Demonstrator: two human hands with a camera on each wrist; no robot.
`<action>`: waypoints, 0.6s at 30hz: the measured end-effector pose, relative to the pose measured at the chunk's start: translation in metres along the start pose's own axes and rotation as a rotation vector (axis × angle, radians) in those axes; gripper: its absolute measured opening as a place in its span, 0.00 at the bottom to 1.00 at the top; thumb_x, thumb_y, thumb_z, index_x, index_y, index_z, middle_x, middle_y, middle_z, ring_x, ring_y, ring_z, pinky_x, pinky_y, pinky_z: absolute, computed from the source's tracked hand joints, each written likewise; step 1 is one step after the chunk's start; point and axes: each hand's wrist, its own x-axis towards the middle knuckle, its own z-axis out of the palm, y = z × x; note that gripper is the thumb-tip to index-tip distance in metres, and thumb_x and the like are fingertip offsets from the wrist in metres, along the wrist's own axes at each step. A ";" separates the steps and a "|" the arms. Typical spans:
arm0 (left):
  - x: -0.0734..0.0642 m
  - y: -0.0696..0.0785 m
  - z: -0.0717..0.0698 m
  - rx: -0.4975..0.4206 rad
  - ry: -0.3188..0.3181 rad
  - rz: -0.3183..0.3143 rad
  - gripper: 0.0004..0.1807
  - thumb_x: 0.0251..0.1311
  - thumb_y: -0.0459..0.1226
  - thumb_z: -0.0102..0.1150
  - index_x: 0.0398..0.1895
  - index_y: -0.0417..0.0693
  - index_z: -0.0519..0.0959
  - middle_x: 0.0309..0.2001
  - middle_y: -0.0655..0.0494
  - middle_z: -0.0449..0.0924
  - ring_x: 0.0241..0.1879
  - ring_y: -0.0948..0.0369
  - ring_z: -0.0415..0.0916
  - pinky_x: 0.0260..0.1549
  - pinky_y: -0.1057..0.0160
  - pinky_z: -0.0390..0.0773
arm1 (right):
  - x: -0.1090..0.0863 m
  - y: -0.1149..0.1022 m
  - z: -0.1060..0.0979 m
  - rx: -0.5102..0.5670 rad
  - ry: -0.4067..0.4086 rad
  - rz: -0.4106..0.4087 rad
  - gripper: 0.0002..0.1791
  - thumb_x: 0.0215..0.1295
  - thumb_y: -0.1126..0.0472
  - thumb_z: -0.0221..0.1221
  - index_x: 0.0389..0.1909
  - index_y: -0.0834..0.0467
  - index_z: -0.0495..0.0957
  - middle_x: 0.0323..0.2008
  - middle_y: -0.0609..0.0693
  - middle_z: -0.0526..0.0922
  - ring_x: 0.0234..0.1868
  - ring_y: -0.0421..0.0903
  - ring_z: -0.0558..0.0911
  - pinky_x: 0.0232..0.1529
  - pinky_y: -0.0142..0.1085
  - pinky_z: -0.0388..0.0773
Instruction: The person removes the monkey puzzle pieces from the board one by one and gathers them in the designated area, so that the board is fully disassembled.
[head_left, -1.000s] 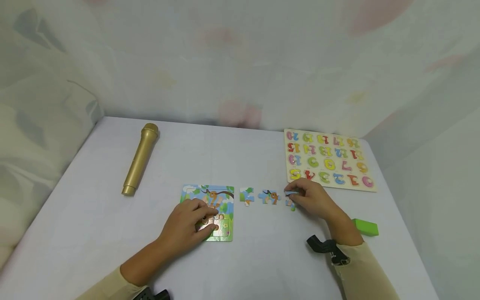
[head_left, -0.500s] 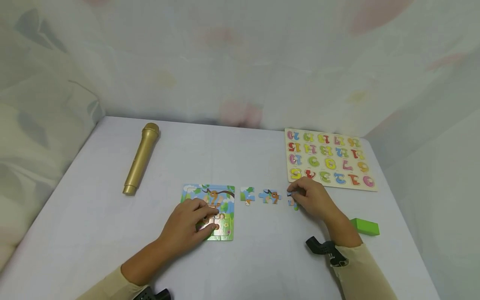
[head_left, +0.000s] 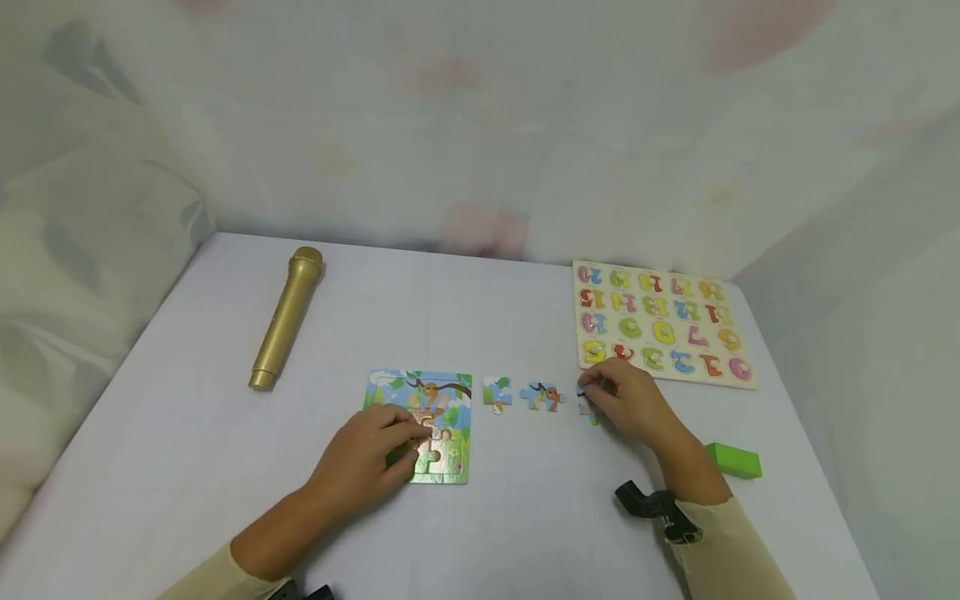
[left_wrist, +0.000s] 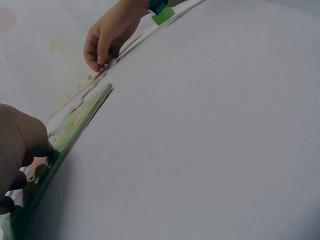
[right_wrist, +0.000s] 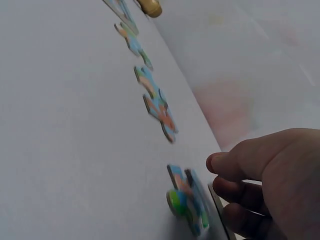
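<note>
Right hand (head_left: 622, 400) hangs over the outermost jigsaw piece (head_left: 588, 408), thumb and fingers bent and parted from one another; the right wrist view shows a gap between them and the piece, so they appear to grip nothing. That piece lies on the white counter (head_left: 525, 533), just beside the near left corner of a number board (head_left: 663, 321). The left hand (head_left: 367, 458) rests on the framed puzzle (head_left: 461, 462), fingers loosely bent, apart from the thumb, covering its left part. Two more loose pieces lie in a row between puzzle and outermost piece, none touching: a sky-and-leaf piece (head_left: 497, 390) nearest the puzzle, then a piece with a brown animal (head_left: 543, 397). A green block (head_left: 735, 461) sits just beside the right forearm (head_left: 686, 467), while a gold microphone (head_left: 287, 321) lies well apart, toward the counter's far left.
</note>
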 end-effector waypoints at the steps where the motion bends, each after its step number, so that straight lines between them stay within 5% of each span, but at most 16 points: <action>1: -0.001 0.000 -0.001 -0.002 0.013 0.010 0.13 0.52 0.31 0.73 0.41 0.55 0.92 0.42 0.66 0.83 0.40 0.65 0.76 0.39 0.61 0.77 | 0.000 -0.002 0.000 0.006 -0.004 -0.008 0.07 0.70 0.69 0.67 0.44 0.54 0.87 0.39 0.45 0.84 0.35 0.44 0.76 0.37 0.35 0.75; 9: -0.015 -0.002 -0.009 -0.034 0.073 0.053 0.14 0.51 0.31 0.75 0.41 0.57 0.91 0.42 0.65 0.82 0.40 0.63 0.76 0.39 0.64 0.76 | 0.003 -0.033 0.014 0.071 -0.080 -0.100 0.08 0.70 0.67 0.67 0.46 0.53 0.88 0.40 0.40 0.85 0.38 0.41 0.78 0.40 0.35 0.77; 18: -0.037 -0.001 -0.025 0.120 0.015 -0.253 0.25 0.54 0.43 0.81 0.57 0.53 0.88 0.46 0.60 0.80 0.41 0.63 0.74 0.36 0.57 0.77 | 0.016 -0.070 0.025 0.144 -0.164 -0.209 0.09 0.73 0.64 0.65 0.51 0.56 0.87 0.44 0.43 0.86 0.42 0.42 0.79 0.44 0.37 0.79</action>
